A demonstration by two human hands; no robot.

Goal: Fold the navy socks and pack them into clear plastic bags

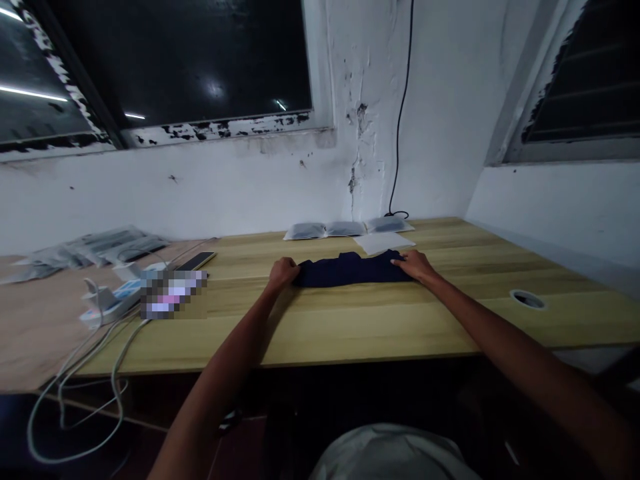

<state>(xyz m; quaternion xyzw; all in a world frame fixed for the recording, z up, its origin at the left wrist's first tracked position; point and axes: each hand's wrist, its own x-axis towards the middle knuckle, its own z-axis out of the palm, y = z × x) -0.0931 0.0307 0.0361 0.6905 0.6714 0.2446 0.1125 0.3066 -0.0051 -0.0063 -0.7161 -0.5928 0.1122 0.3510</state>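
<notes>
A dark navy piece of folded cloth (353, 271) lies stretched sideways on the wooden table (360, 327). My left hand (284, 272) is closed on its left end. At the other end, my right hand (416, 265) grips the cloth's right edge, thumb on top. Just behind the cloth lies a flat white sheet or empty bag (384, 242). Beyond that, three translucent packets (345, 229) sit in a row near the wall, with something dark inside them.
To the left are a white power strip (107, 310) with plugs, looping white cables (117, 373), a dark phone (197, 261) and a blurred-out item. More grey packets (105, 247) lie at the back left. A cable hole (528, 299) opens at the right.
</notes>
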